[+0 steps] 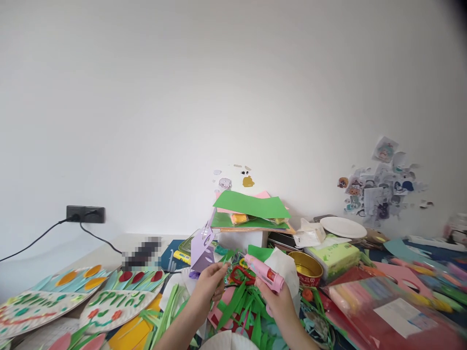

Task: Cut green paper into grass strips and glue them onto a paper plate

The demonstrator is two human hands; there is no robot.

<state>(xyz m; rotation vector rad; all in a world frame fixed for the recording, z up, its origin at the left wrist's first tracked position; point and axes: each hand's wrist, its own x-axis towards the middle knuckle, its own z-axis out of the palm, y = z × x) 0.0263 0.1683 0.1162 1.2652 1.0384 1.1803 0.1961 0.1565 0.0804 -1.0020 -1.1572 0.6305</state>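
Note:
My right hand grips a pink glue gun, its nozzle pointing up and left. My left hand is closed in a pinch to the left of the nozzle. Whatever lies between its fingertips is too small to make out. Below and between the hands lies a heap of cut green paper strips, with red-handled scissors among them. At the bottom edge, part of a white paper plate shows between my forearms.
Two decorated paper plates with paper tulips lie at left. Behind the hands, green paper sheets top a white box. A gold tin, a tissue pack and a red plastic package crowd the right. A power strip hangs on the wall.

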